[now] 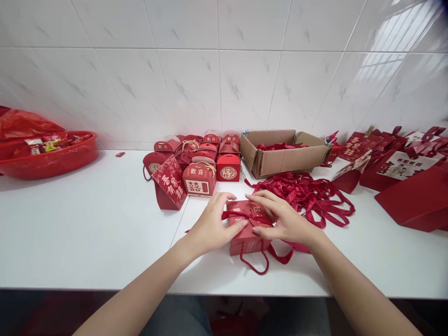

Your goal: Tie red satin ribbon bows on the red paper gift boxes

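A red gift box with pale printed lettering rests on the white table before me. Dark red ribbon crosses its top, and a twisted cord handle hangs in a loop at its front. My left hand is curved around the left side, thumb on the top near the ribbon. On the opposite side, my right hand holds the box with bent fingers along the back and right, its thumb also on top. A ribbon tail lies on the table to the right. The fingers partly hide the box's sides.
Behind stand several small red gift boxes. Loose ribbon is heaped in front of an open cardboard box. Red gift bags crowd the right side. A red basin of wrapped sweets sits left, below the tiled wall.
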The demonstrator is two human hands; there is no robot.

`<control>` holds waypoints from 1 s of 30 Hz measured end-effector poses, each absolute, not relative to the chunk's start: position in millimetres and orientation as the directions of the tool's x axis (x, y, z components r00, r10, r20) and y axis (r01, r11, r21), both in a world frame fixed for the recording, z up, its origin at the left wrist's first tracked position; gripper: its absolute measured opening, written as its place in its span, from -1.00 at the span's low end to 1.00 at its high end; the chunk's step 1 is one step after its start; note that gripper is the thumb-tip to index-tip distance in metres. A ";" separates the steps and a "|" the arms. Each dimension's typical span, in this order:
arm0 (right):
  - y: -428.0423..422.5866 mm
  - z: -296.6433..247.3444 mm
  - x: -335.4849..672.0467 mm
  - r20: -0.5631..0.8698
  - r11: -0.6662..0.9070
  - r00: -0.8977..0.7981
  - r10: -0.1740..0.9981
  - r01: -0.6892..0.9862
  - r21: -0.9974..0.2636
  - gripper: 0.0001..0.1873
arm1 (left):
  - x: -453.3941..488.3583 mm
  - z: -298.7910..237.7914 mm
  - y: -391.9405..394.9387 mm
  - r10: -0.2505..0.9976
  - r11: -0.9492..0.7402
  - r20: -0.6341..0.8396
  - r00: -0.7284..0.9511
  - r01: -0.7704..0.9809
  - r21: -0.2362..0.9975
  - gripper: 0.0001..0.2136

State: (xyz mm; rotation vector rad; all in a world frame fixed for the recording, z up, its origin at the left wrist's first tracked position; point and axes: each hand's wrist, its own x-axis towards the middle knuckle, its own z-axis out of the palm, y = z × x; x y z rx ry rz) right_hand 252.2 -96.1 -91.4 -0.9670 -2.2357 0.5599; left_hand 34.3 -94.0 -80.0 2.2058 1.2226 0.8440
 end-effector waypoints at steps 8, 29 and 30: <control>-93.6 -94.5 272.9 0.302 0.507 -0.436 0.848 0.504 -0.699 -0.62 | 22.2 -82.6 -83.4 0.916 -0.376 0.160 0.367 0.650 0.661 -0.70; -101.6 -90.3 270.2 0.223 0.441 -0.411 0.884 0.574 -0.690 -0.77 | 34.8 -95.9 -62.1 0.904 -0.415 0.271 0.330 0.531 0.739 -0.68; -101.8 -89.9 270.1 0.220 0.446 -0.420 0.880 0.574 -0.687 -0.76 | 34.7 -96.8 -62.4 0.903 -0.418 0.277 0.328 0.524 0.743 -0.69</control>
